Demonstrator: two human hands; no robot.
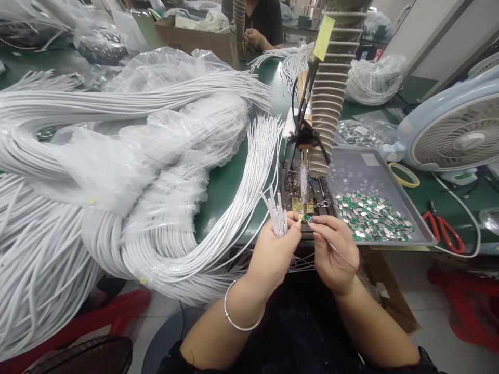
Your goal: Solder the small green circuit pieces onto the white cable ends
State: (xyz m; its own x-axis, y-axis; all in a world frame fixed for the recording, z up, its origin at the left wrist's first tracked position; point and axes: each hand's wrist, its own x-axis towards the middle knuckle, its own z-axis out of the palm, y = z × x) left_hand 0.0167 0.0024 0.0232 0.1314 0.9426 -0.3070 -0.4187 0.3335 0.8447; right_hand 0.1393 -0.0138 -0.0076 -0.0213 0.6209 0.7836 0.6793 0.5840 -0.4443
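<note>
My left hand [273, 252] is closed round a small bunch of white cables [277, 210], whose cut ends stick up above the fist. Its thumb and forefinger reach toward the tip of a soldering iron [304, 182] mounted upright in a stand. My right hand [336, 252] pinches a small green circuit board [307, 217] just under that tip, close to the left fingertips. Whether a wire touches the board is too small to tell. Behind the board lies a yellowish pad [302, 204] on the dark stand base.
Right of the iron, a grey tray [362, 161] holds many small boards [374, 217]. Beyond it are yellow tape [404, 175], red-handled scissors [443, 231] and a fan [460, 124]. Large white cable bundles [156, 249] cover the left. A ribbed duct [329, 88] hangs behind; a person [259, 26] sits opposite.
</note>
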